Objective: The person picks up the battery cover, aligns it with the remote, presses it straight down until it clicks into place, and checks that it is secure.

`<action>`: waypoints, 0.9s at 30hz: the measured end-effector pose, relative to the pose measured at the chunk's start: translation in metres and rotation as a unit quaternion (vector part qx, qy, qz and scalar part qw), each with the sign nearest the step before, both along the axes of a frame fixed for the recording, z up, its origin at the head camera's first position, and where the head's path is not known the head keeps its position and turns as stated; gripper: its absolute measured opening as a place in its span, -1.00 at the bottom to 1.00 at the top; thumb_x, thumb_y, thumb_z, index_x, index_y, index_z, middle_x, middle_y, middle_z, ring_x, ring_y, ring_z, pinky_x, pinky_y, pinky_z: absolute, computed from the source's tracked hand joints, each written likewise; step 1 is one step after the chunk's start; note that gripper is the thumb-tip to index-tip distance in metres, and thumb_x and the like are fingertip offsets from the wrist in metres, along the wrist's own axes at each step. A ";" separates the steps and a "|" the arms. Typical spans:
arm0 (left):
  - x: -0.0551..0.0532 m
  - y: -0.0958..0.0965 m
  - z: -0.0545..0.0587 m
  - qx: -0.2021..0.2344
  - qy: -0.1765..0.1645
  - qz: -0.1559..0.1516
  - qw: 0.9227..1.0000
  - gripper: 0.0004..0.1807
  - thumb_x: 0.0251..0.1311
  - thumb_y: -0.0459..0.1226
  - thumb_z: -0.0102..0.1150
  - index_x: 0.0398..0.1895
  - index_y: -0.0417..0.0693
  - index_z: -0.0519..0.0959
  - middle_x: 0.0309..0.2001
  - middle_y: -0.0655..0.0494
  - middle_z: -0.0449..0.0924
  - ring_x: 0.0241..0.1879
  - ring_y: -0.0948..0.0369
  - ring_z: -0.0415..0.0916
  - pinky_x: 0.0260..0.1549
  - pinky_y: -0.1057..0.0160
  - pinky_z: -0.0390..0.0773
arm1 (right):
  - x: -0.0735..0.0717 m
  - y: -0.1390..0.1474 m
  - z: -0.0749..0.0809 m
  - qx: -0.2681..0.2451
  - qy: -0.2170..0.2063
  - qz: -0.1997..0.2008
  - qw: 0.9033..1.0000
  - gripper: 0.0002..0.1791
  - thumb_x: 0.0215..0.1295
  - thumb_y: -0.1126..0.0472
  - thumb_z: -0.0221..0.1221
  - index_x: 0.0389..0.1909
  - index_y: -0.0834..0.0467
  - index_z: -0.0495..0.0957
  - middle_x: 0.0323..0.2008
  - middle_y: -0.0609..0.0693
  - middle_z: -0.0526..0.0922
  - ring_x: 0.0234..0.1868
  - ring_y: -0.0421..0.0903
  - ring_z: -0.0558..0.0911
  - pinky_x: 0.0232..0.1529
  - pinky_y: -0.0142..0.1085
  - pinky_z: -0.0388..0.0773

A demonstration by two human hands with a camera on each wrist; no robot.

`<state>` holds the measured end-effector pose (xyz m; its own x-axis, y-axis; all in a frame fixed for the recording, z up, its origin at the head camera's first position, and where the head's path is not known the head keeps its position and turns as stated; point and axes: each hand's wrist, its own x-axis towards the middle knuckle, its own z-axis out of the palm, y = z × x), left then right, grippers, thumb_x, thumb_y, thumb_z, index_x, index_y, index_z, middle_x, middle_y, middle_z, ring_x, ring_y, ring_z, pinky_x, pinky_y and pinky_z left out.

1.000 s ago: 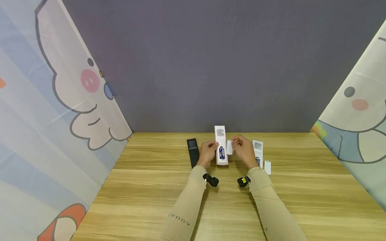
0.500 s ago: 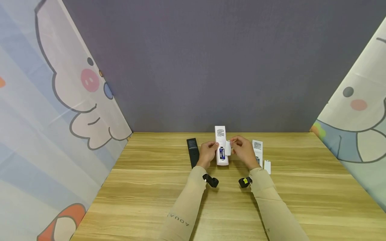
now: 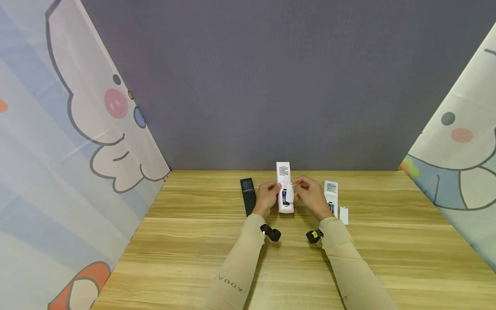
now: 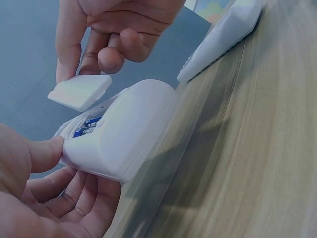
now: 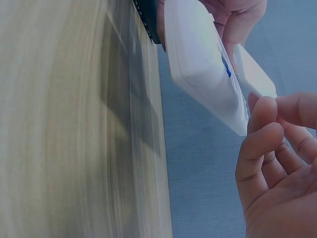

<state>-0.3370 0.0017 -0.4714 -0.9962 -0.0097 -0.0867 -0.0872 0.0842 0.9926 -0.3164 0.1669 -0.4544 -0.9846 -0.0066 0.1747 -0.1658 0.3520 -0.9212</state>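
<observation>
Moved left, the flat white plastic cover (image 3: pixel 290 193) tilts above the small blue round batteries (image 3: pixel 284 199), pinched in the right hand (image 3: pixel 312 199). The left hand (image 3: pixel 265 198) grips the long white plastic remote (image 3: pixel 283 175), between both hands. Fitting the cover seems the step; next calls for lining up edges.

A: ok so what's all this stuff lying on?
B: It's lying on a wooden table (image 3: pixel 174 237), grain running side to side. A black remote (image 3: pixel 248 193) is lying toward the left, angling a bit.
A: and the right side?
B: A white remote (image 3: pixel 331 188) is lying back up there, blue batteries (image 3: pixel 331 207) peeking out, and a loose white cover (image 3: pixel 344 215) is resting just beside it.
</observation>
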 end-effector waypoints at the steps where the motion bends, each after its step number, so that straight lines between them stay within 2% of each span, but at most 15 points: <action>1: 0.000 0.000 0.000 0.001 0.001 0.000 1.000 -0.67 0.48 -0.17 0.16 0.13 -0.18 0.66 -0.09 -0.02 0.70 -0.19 0.25 0.57 -0.20 0.32 0.58 | 0.000 0.000 0.000 0.002 0.001 0.001 1.000 -0.82 0.46 0.25 0.19 -0.03 0.21 0.64 -0.33 0.28 0.69 -0.40 0.30 0.66 -0.44 -0.18 0.61; 6: 0.000 0.000 -0.001 0.002 0.004 -0.001 1.000 -0.68 0.48 -0.18 0.16 0.12 -0.18 0.67 -0.10 -0.02 0.70 -0.20 0.25 0.57 -0.24 0.33 0.57 | 0.000 0.001 -0.001 0.008 0.000 0.009 1.000 -0.84 0.45 0.24 0.19 -0.05 0.20 0.66 -0.33 0.27 0.69 -0.41 0.29 0.66 -0.50 -0.30 0.54; 11: 0.000 0.000 -0.001 -0.003 0.006 -0.002 1.000 -0.68 0.48 -0.18 0.16 0.12 -0.18 0.67 -0.09 -0.03 0.70 -0.21 0.26 0.56 -0.25 0.34 0.55 | -0.001 0.000 -0.002 0.004 -0.010 0.020 1.000 -0.86 0.45 0.23 0.20 -0.08 0.17 0.65 -0.35 0.18 0.71 -0.39 0.32 0.65 -0.52 -0.29 0.52; 17: 0.000 0.000 -0.001 -0.009 0.003 -0.005 1.000 -0.67 0.49 -0.17 0.15 0.14 -0.18 0.66 -0.05 -0.04 0.70 -0.17 0.23 0.59 -0.22 0.33 0.57 | -0.001 -0.002 -0.004 0.019 -0.002 0.031 0.999 -0.88 0.45 0.26 0.21 -0.10 0.20 0.65 -0.34 0.30 0.70 -0.41 0.29 0.64 -0.50 -0.30 0.52; 27: 0.000 0.000 -0.001 -0.009 0.008 -0.008 1.000 -0.67 0.49 -0.17 0.15 0.13 -0.18 0.67 -0.04 -0.04 0.69 -0.14 0.22 0.58 -0.21 0.34 0.56 | -0.001 -0.002 -0.006 0.027 0.018 0.050 0.998 -0.92 0.44 0.30 0.20 -0.17 0.20 0.66 -0.43 0.35 0.62 -0.49 0.21 0.59 -0.51 -0.31 0.53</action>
